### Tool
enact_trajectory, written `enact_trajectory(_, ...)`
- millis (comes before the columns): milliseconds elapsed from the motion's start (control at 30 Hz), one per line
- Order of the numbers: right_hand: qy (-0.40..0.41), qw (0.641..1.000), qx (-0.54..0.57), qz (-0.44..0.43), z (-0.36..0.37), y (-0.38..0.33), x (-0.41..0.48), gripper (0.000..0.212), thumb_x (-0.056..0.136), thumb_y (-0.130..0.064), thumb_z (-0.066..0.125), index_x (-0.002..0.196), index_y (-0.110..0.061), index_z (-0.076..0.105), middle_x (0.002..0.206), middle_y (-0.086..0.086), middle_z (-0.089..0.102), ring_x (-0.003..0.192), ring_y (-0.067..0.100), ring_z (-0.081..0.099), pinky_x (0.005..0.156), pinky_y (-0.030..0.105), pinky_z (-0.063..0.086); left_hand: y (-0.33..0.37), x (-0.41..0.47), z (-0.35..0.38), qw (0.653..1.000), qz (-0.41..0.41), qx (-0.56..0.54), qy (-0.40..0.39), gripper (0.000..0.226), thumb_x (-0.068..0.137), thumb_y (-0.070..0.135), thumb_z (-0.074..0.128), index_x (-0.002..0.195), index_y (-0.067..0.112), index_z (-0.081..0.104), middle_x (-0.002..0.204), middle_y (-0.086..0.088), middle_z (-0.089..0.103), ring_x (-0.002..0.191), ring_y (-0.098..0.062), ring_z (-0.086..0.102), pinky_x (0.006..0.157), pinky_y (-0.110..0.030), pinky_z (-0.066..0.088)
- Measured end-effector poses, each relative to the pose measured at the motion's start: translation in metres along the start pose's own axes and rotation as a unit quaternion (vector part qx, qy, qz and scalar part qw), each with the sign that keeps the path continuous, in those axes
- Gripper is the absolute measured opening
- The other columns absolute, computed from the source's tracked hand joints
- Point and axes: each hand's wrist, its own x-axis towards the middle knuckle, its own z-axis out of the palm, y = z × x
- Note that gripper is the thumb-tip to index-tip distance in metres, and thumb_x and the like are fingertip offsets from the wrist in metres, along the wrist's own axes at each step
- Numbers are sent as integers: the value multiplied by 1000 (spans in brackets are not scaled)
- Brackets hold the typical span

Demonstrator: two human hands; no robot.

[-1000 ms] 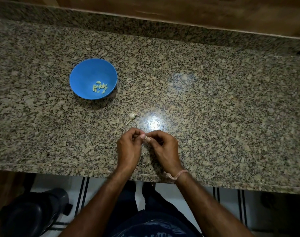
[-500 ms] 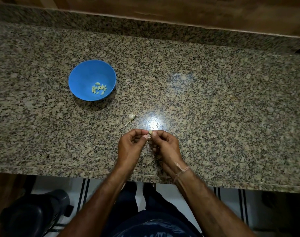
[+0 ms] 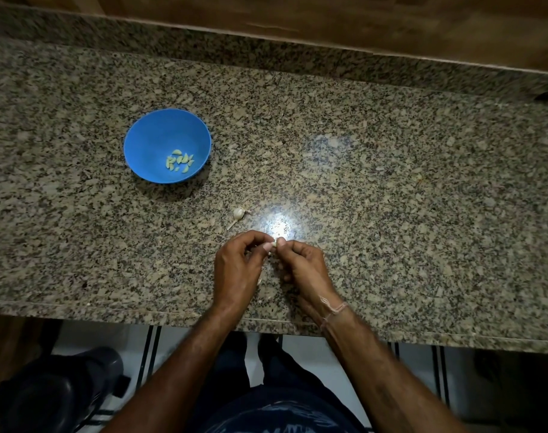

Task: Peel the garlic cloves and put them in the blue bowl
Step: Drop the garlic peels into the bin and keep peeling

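One speckled polished granite counter; round blue bowl on it, smooth, holding several pale peeled cloves. Left hand and right hand near counter's front edge, fingertips curled, pinching one small garlic clove between them. Garlic remnant with stem just beyond

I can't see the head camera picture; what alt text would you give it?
Two bare hands, left hand and right hand, pinch a small pale garlic clove between their fingertips over a speckled granite counter. Farther left sits a round blue bowl holding peeled cloves; another unpeeled garlic piece lies between.
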Motion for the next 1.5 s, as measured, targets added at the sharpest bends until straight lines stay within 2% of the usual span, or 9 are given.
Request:
enact_trajectory(200,10,971,-170,-170,-5,0,3,15,97,-10,71,110,-15,75,108,-5,76,101,12,72,87,27,60,-2,-2,0,998,-47,-2,29,7,96,26,74,102,24,75,93,14,74,89,-1,70,78,-27,58)
enact_trajectory(333,25,970,-168,-171,2,2,4,8,93,-15,77,99,-10,77,96,0,78,93,15,75,86,36,63,-4,-5,2,997,-57,38,20,15,97,35,70,102,22,76,90,12,73,85,-4,69,72,-27,56)
enact_trajectory(533,68,953,-238,-174,-10,8,5,20,96,-6,70,111,-19,75,110,-11,73,102,-1,69,90,22,59,-20,5,-28,987,-99,64,108,11,99,23,68,108,20,73,98,5,73,82,1,62,62,-19,43)
enact_trajectory(733,53,941,-274,-193,-18,10,1,27,95,2,67,116,-14,75,114,-12,70,106,-6,65,90,14,55,-26,-4,-41,991,-22,91,93,24,96,7,71,119,10,69,117,-3,59,91,3,57,69,4,42)
enact_trajectory(900,43,926,-313,-208,-30,13,-2,32,94,3,68,121,-14,72,115,-11,67,104,-8,62,89,11,53,-43,-43,-27,992,6,123,-35,39,87,30,82,120,25,64,116,11,54,98,2,57,69,-10,49)
enact_trajectory(1067,34,908,-356,-218,-30,19,-9,37,91,-3,75,126,-14,69,112,-8,62,102,0,60,87,11,50,-53,-41,-16,978,88,185,-19,18,90,17,80,101,22,67,95,10,58,84,-11,57,65,-26,50)
enact_trajectory(1167,22,878,-413,-241,-32,22,-12,53,91,-2,75,140,-13,59,124,-3,52,112,13,55,92,7,46,-53,-38,-17,983,77,164,-7,16,90,8,79,92,21,69,91,12,61,79,-3,58,64,-12,43)
enact_trajectory(1333,-53,790,-552,-260,-15,24,-19,81,89,-16,79,157,-17,37,143,-1,37,118,-1,23,90,-2,26,-44,-37,-28,994,-64,10,84,8,90,14,79,90,18,72,86,6,72,76,-4,67,59,-7,47)
enact_trajectory(1500,-32,863,-425,-270,12,11,3,45,97,-3,67,139,-11,53,120,-5,45,95,-4,42,88,2,46,-46,-36,-39,986,-106,-54,115,7,90,16,79,91,19,73,85,0,75,81,-19,71,68,-27,57)
